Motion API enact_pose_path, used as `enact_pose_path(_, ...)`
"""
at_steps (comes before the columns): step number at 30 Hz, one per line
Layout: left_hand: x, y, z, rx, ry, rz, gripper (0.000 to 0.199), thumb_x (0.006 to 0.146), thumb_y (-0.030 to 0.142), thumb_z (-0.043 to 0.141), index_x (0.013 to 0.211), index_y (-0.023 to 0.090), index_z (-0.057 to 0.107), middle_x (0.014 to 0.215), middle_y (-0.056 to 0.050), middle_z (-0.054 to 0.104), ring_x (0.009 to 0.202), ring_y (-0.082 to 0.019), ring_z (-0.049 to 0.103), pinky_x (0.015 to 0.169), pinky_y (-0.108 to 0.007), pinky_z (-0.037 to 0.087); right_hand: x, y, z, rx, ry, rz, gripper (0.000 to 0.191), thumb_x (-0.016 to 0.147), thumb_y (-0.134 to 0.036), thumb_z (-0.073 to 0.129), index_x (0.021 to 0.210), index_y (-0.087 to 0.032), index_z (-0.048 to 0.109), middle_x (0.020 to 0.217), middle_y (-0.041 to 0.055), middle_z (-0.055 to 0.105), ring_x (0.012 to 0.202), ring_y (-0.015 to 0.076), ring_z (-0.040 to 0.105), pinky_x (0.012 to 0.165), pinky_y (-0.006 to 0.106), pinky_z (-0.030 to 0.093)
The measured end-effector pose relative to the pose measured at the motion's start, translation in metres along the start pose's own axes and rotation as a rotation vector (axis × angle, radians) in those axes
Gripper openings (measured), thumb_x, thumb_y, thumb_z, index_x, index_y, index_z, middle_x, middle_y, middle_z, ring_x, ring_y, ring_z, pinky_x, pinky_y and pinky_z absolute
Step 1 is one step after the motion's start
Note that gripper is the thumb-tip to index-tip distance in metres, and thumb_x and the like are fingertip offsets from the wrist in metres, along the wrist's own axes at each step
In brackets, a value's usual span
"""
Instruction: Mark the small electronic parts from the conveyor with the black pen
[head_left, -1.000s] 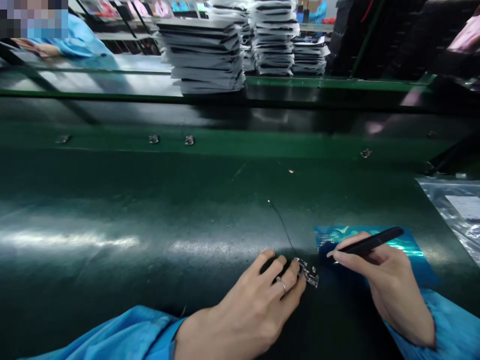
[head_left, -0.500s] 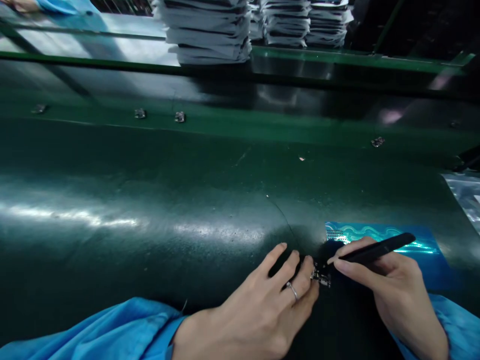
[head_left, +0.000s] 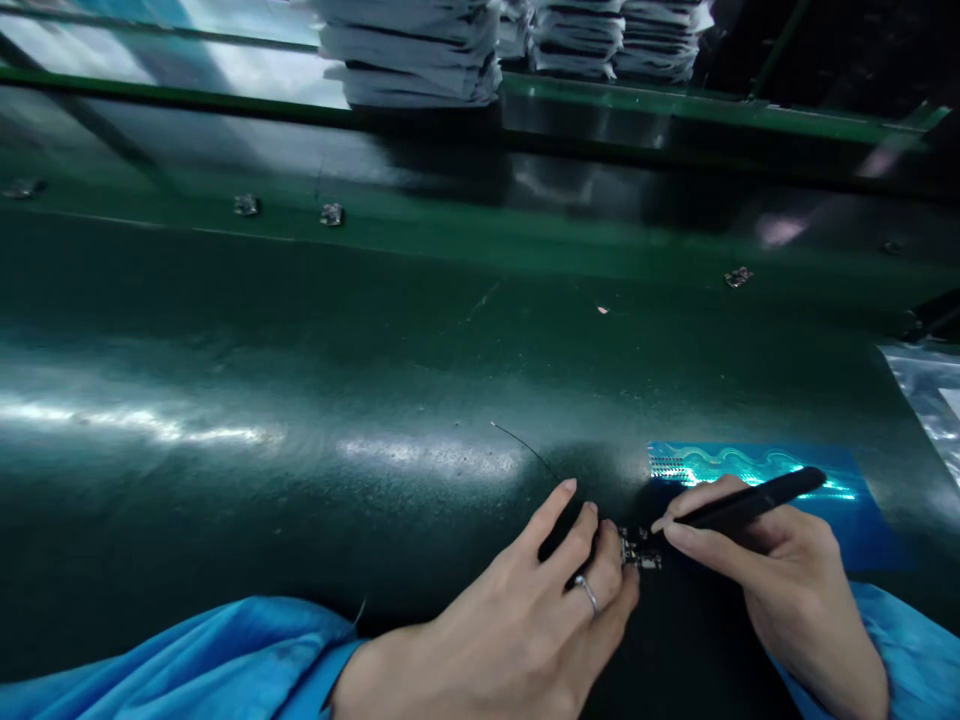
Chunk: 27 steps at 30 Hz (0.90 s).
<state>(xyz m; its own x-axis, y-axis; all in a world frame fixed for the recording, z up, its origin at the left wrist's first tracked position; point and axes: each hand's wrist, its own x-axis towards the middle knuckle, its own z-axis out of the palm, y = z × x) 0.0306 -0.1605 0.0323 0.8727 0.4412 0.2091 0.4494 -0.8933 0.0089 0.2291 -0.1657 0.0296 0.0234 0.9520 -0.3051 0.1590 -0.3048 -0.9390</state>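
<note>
A small circuit board [head_left: 646, 562] with metal components is held at its left edge by the fingers of my left hand [head_left: 517, 610], low over the green mat. Part of the board is hidden under those fingers. From beside my left fingertips a thin black cable [head_left: 525, 446] runs up and left across the mat. My right hand [head_left: 780, 560] is closed in a pinch around black tweezers [head_left: 757, 498], whose points reach toward the board's upper right and are hard to make out. A blue patterned sheet [head_left: 840, 510] lies partly behind my right hand.
Several small boards lie along the back of the green mat [head_left: 315, 330], including one left of centre [head_left: 332, 214] and one at right [head_left: 739, 277]. Stacks of wrapped sheets [head_left: 420, 55] stand on the shelf above. A clear plastic bag [head_left: 926, 390] lies at the right edge.
The view has shifted slightly. The free end of the cable has swung left and lower. Both hands keep their grips near the board.
</note>
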Motion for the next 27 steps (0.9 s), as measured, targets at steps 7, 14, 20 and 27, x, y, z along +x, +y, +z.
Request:
enact_pose_path(7,0.0001,0.0000,-0.0029,-0.007,-0.015,-0.010,0.041,0.094,0.019,0.021,0.115,0.013,0.056,0.109,-0.008,0.060,0.103,-0.025,0.054,0.094,-0.044,0.040,0.0005,0.0010,-0.0015,-0.064,-0.014,-0.046,0.012,0.072,-0.034,0.070,0.068,-0.022,0.068,0.076,0.0010,0.064,0.074,0.0195,0.057,0.055,0.025,0.041)
enact_pose_path(14,-0.0008,0.0006,-0.0033,-0.014,-0.002,-0.011,0.038,0.094,0.020,0.024,0.115,0.013,0.056,0.109,-0.007,0.059,0.103,-0.024,0.055,0.095,-0.044,0.040,-0.0003,0.0008,-0.0007,-0.050,-0.009,-0.038,0.008,0.072,-0.030,0.070,0.070,-0.022,0.069,0.076,0.0009,0.064,0.075,0.0200,0.059,0.057,0.025,0.043)
enact_pose_path(20,-0.0026,0.0020,-0.0033,-0.025,-0.013,-0.012,0.035,0.093,0.022,0.030,0.117,0.013,0.054,0.110,-0.009,0.058,0.104,-0.025,0.054,0.095,-0.045,0.039,0.0008,-0.0023,-0.0008,-0.092,-0.019,-0.060,0.011,0.072,-0.031,0.070,0.068,-0.021,0.069,0.076,0.0025,0.064,0.074,0.0216,0.058,0.056,0.026,0.043)
enact_pose_path(27,-0.0018,0.0007,-0.0042,-0.033,-0.013,-0.016,0.033,0.092,0.022,0.035,0.118,0.014,0.054,0.111,-0.009,0.058,0.105,-0.025,0.053,0.096,-0.045,0.038,0.0012,-0.0004,-0.0010,-0.087,-0.015,-0.074,0.010,0.072,-0.031,0.070,0.069,-0.021,0.069,0.076,0.0022,0.065,0.075,0.0218,0.059,0.063,0.028,0.045)
